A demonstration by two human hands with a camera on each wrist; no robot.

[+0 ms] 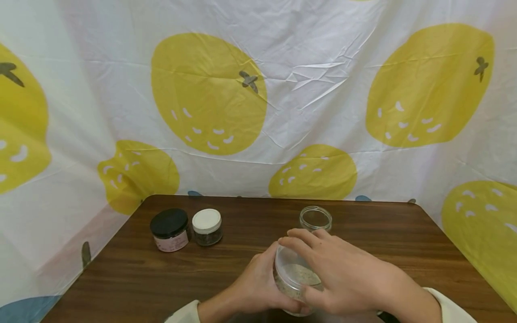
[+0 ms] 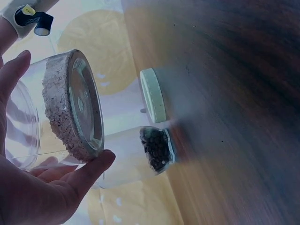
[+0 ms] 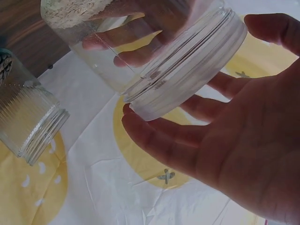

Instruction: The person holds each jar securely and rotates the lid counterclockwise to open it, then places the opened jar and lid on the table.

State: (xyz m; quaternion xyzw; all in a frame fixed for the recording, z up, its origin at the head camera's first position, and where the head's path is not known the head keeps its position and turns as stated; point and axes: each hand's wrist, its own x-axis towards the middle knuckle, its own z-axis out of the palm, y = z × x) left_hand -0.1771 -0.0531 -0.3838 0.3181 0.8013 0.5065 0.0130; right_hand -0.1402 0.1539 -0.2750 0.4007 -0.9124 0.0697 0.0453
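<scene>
My left hand (image 1: 260, 280) grips a clear jar (image 2: 58, 101) partly filled with pale, flaky material. In the left wrist view the jar is held off the table, its base toward the camera. A clear lid (image 3: 187, 70) sits on the jar's mouth. My right hand (image 1: 343, 271) holds this lid by its rim, with the thumb on one side and fingers on the other. Just beyond the hands stands an uncovered glass jar (image 1: 316, 217), partly hidden in the head view. Dark pieces (image 2: 157, 147) lie in its bottom. Near it rests a pale green lid (image 2: 153, 95).
At the left stand a jar with a black lid and pink label (image 1: 171, 229) and a small white-lidded jar (image 1: 207, 227), close together. The brown wooden table (image 1: 242, 255) is bordered by a lemon-print cloth (image 1: 315, 121) behind and at the sides.
</scene>
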